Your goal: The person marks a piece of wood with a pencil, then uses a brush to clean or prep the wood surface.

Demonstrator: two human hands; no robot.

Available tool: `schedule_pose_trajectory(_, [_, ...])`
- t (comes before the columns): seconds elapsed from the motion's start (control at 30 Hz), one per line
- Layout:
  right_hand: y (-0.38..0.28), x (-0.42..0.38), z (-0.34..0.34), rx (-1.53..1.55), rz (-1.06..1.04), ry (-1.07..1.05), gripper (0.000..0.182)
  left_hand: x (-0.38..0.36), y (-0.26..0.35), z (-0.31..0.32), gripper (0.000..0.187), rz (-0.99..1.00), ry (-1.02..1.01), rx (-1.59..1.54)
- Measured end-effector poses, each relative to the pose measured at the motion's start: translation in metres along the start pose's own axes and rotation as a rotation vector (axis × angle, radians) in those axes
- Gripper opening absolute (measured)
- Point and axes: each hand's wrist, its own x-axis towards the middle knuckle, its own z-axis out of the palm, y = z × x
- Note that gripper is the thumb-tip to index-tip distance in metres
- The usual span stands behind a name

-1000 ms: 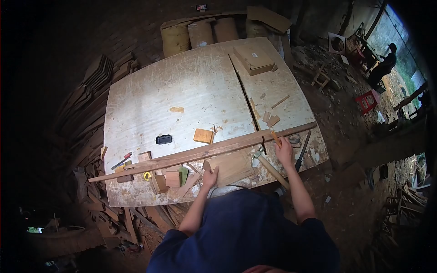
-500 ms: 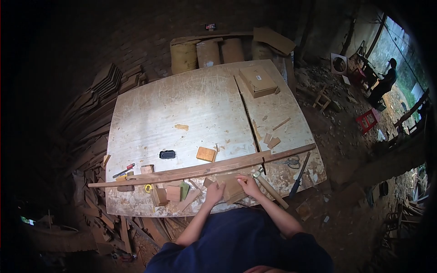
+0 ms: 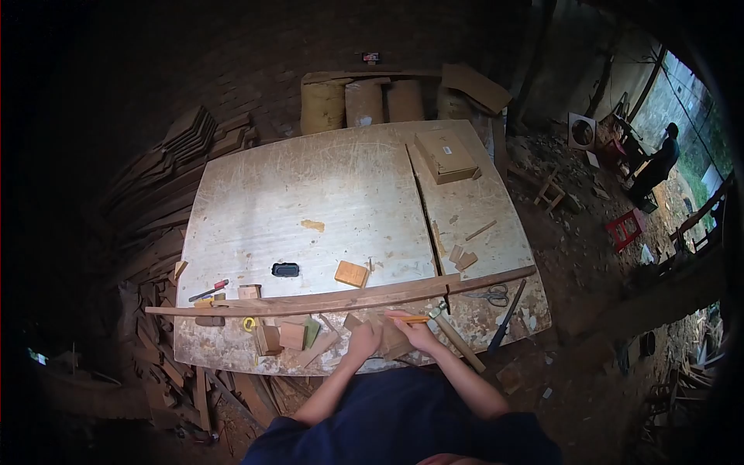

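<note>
My left hand (image 3: 364,341) is curled round the left side of a flat wooden board (image 3: 393,342) at the table's near edge. Partly over the board's right side, my right hand (image 3: 419,335) is closed on a slim orange pencil (image 3: 415,318), which lies roughly crosswise. My fingers hide part of the board. Just right of that hand lies a hammer (image 3: 463,344) with a wooden handle. Left of my left hand are a pinkish wood block (image 3: 292,335), a green piece (image 3: 311,332) and a yellow tape roll (image 3: 249,323).
A long wooden strip (image 3: 341,294) crosses the table (image 3: 310,186) beyond my hands. Scissors (image 3: 496,295) and a dark-handled tool (image 3: 502,329) lie right. Farther off are an orange-tan block (image 3: 352,273), a black tray (image 3: 285,270) and a cardboard box (image 3: 446,155). A person (image 3: 657,163) stands far right.
My right hand has come off the board's far edge and now holds the orange pencil. My left hand stays at the board's left side. The view has tilted slightly.
</note>
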Motion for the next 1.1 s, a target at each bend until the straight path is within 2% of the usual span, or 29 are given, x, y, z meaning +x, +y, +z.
schedule_pose_trajectory(0.03, [0.014, 0.002, -0.008, 0.036, 0.040, 0.001, 0.029, 0.000, 0.006, -0.003, 0.051, -0.018, -0.008, 0.016])
schedule_pose_trajectory(0.13, [0.055, 0.009, -0.020, -0.275, 0.164, 0.114, 0.028, -0.005, 0.021, -0.009, 0.052, -0.029, -0.038, 0.067])
schedule_pose_trajectory(0.17, [0.055, 0.010, -0.020, -0.244, 0.119, 0.079, 0.028, -0.002, 0.025, -0.011, 0.053, -0.021, -0.043, 0.085])
schedule_pose_trajectory(0.23, [0.013, 0.007, -0.014, -0.180, 0.038, 0.009, 0.029, 0.000, 0.029, -0.012, 0.053, -0.018, -0.041, 0.095])
schedule_pose_trajectory(0.33, [0.009, 0.007, -0.025, 0.160, 0.033, 0.031, 0.028, 0.002, 0.025, -0.010, 0.054, 0.008, -0.027, 0.106])
schedule_pose_trajectory(0.43, [0.028, 0.009, -0.041, -0.267, 0.261, 0.057, 0.025, 0.001, 0.025, -0.007, 0.055, 0.009, -0.014, 0.106])
schedule_pose_trajectory(0.47, [0.036, 0.007, -0.040, -0.306, 0.211, 0.042, 0.025, 0.002, 0.026, -0.006, 0.055, 0.007, -0.009, 0.104])
schedule_pose_trajectory(0.53, [-0.004, -0.002, -0.021, -0.380, 0.120, 0.020, 0.027, 0.003, 0.026, -0.006, 0.054, 0.000, 0.006, 0.113])
schedule_pose_trajectory(0.63, [-0.019, -0.003, -0.021, 0.096, 0.071, 0.017, 0.026, 0.004, 0.020, -0.001, 0.052, 0.009, 0.021, 0.112])
schedule_pose_trajectory(0.73, [0.083, 0.004, -0.046, -0.284, 0.110, 0.080, 0.027, 0.004, 0.024, 0.000, 0.050, 0.024, 0.018, 0.094])
schedule_pose_trajectory(0.83, [0.054, -0.006, -0.025, -0.311, 0.058, 0.114, 0.028, 0.010, 0.028, 0.006, 0.049, 0.027, 0.013, 0.097])
schedule_pose_trajectory(0.93, [-0.022, -0.013, -0.014, 0.138, 0.040, 0.141, 0.027, 0.008, 0.020, 0.014, 0.044, 0.029, 0.028, 0.084])
schedule_pose_trajectory(1.03, [0.035, -0.007, -0.031, 0.023, 0.183, 0.221, 0.026, 0.009, 0.029, 0.012, 0.042, 0.051, 0.059, 0.054])
schedule_pose_trajectory(1.07, [0.076, -0.007, -0.038, -0.269, 0.277, 0.152, 0.028, 0.008, 0.034, 0.009, 0.042, 0.052, 0.071, 0.044])
schedule_pose_trajectory(1.1, [0.069, -0.010, -0.033, -0.274, 0.204, 0.149, 0.028, 0.008, 0.038, 0.006, 0.044, 0.041, 0.065, 0.094])
